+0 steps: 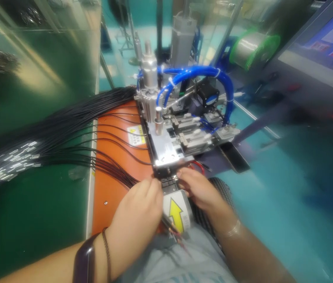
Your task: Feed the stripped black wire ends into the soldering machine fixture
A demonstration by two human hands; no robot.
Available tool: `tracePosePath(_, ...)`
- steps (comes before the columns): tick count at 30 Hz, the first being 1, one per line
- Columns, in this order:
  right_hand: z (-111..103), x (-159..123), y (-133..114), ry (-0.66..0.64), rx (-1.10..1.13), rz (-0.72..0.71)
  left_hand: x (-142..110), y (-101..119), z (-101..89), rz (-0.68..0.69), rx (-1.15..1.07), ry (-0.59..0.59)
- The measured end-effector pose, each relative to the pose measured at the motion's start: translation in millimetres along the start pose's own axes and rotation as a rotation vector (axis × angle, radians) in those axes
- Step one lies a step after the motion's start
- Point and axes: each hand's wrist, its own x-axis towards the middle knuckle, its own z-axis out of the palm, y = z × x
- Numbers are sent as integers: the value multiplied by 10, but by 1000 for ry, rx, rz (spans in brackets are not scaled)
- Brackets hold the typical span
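My left hand [143, 208] is closed around a small bunch of black cables [122, 175]. Their stripped ends, with thin coloured wires, stick out below the palm over my lap. Its fingertips reach the front edge of a metal bench machine [166, 153]. My right hand [197, 186] pinches at the right side of the same small fixture; whatever lies between its fingertips is hidden or too small to name. Between the hands sits a plate with a yellow arrow [176, 214] pointing toward the machine.
A thick bundle of black cables [74, 112] runs left from the orange tabletop [107, 216] over a green surface [51, 220]. Blue air tubes [208, 70] arch above the machine. A green-rimmed wire spool [255, 49] and a screen [332, 43] stand at the right.
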Motion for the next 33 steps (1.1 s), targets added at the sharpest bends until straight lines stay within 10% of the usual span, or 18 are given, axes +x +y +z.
tracePosePath(8, -101, -241, -113, 242, -406, -349, -48, 59, -19, -39, 39, -8)
tracePosePath(13, -89, -600, -261, -338, -846, -868, -12, -37, -58, -43, -27, -63)
tracePosePath(16, 1, -701, -248, -366, -906, -979, -16, -62, -60, -52, -75, -101)
tracePosePath(26, -32, -499, -158, -215, -667, -882, 75, -288, 98, -84, -163, 112)
tracePosePath(33, -53, -443, -127, -139, -529, -832, 29, -227, 116, 153, -241, 267)
